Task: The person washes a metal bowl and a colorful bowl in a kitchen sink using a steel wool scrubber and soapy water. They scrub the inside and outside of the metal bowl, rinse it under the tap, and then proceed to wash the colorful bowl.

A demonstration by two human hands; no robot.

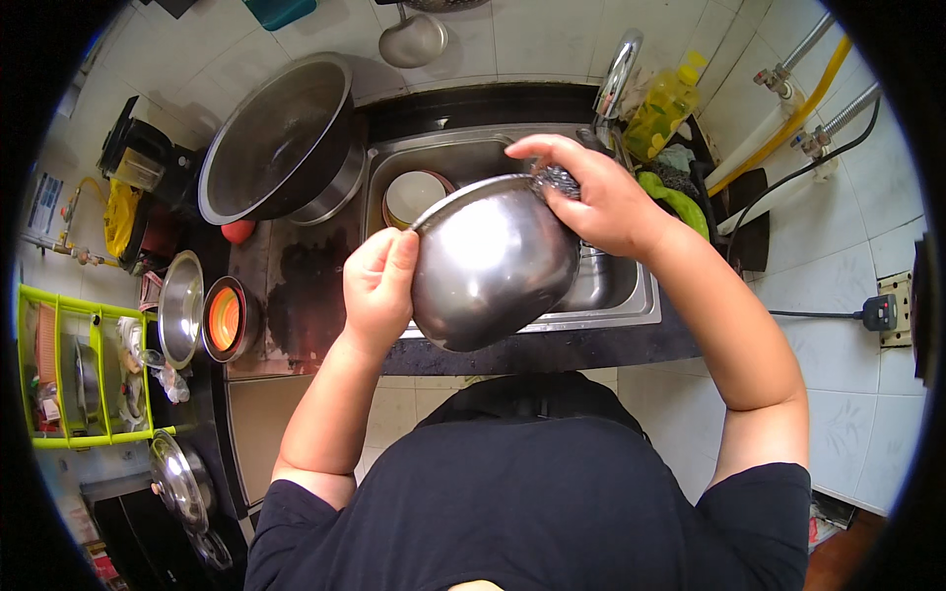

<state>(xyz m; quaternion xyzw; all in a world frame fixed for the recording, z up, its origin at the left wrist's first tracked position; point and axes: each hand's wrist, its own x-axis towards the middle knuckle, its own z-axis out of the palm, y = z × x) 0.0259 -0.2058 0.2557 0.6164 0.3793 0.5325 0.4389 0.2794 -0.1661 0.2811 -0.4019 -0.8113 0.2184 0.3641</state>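
A shiny steel bowl point(493, 261) hangs tilted over the front of the sink, its rounded outside toward me. My left hand point(381, 281) grips its rim on the left, thumb over the edge. Closed around a dark steel-wool scrubber point(560, 180), my right hand point(596, 197) is at the far right of the rim. The bowl hides what lies inside it. Behind it in the steel sink point(645, 300), a white bowl point(416, 197) sits at the left, partly covered.
A chrome faucet point(619, 74) rises behind the sink, beside a yellow bottle point(665, 108) and a green cloth point(675, 202). A large metal pot point(281, 143) stands left on the counter. Nearer are a steel basin point(180, 310), stacked bowls point(229, 317) and a green rack point(84, 364).
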